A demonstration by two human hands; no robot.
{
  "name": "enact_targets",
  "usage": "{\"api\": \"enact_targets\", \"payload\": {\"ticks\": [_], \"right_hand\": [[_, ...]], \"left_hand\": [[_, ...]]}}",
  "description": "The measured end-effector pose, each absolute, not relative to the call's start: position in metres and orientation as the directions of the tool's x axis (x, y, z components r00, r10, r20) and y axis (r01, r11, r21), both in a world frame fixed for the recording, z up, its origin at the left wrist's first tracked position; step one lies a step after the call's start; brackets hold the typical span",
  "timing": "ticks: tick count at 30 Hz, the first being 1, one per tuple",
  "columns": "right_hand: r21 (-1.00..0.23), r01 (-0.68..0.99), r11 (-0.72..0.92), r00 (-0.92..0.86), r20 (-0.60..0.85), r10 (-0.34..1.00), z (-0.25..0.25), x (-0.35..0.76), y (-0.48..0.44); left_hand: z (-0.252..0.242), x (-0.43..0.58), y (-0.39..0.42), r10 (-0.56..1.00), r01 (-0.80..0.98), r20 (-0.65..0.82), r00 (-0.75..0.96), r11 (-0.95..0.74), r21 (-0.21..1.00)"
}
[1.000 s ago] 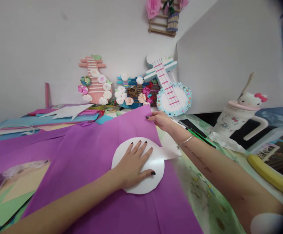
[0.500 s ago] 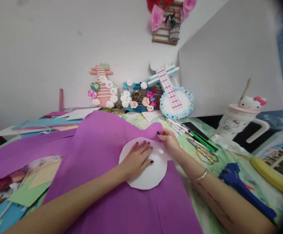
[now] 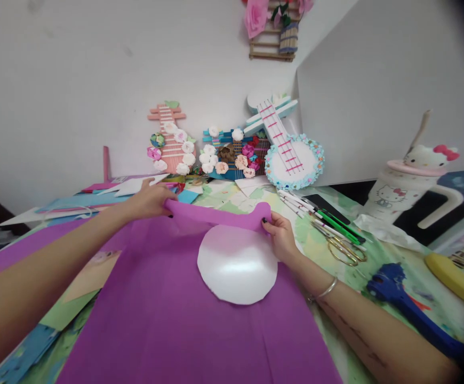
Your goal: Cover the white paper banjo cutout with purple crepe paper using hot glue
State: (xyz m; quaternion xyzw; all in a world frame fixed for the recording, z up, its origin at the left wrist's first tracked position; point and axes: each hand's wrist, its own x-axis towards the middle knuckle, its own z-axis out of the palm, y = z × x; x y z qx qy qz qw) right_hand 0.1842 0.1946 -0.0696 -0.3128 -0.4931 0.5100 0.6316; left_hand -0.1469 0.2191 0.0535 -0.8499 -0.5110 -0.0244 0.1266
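A large sheet of purple paper spreads across the table toward me. On it lies a white disc, round with slightly angular edges and a shiny surface. My left hand grips the far left edge of the purple paper, fingers closed on it. At the far right edge, my right hand pinches the same paper between thumb and fingers, close beside the disc. Between both hands the far edge is lifted and folded toward me, just behind the disc.
Gold-handled scissors, a green cutter and several white sticks lie to the right. Further right are a blue glue gun and a white cup. Decorated instrument models stand against the wall. Coloured papers lie at left.
My left hand has left the white disc and moved up and left to the paper's far edge, taking hold of it. My right hand keeps its pinch. The view has shifted slightly.
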Motion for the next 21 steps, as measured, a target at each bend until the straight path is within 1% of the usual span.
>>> {"api": "enact_targets", "payload": {"ticks": [2,5,9,13,16,19,21], "right_hand": [[-0.899,-0.326,0.292,0.022,0.301,0.953,-0.071,0.184,0.196],[-0.894,-0.325,0.31,0.07,0.304,0.95,-0.072,0.185,0.197],[-0.89,-0.291,0.352,0.088,0.342,0.936,-0.067,0.19,0.197],[-0.907,-0.168,0.387,0.036,0.387,0.921,-0.061,0.202,0.195],[-0.907,-0.066,0.417,-0.042,0.42,0.907,-0.058,0.213,0.195],[-0.868,0.096,0.486,-0.15,0.47,0.87,-0.053,0.222,0.193],[-0.811,0.216,0.544,-0.225,0.501,0.836,-0.048,0.227,0.191]], "left_hand": [[0.052,-0.161,0.221,0.873,0.881,0.146,0.465,-0.44,-0.175],[0.055,-0.179,0.216,0.86,0.882,0.197,0.47,-0.446,-0.155],[0.074,-0.193,0.201,0.832,0.878,0.279,0.479,-0.457,-0.144],[0.09,-0.202,0.179,0.819,0.88,0.334,0.466,-0.468,-0.08],[0.087,-0.211,0.162,0.795,0.853,0.352,0.494,-0.521,-0.02],[0.073,-0.218,0.142,0.765,0.816,0.364,0.532,-0.577,0.021],[0.06,-0.22,0.129,0.751,0.8,0.361,0.553,-0.599,0.02]]}}
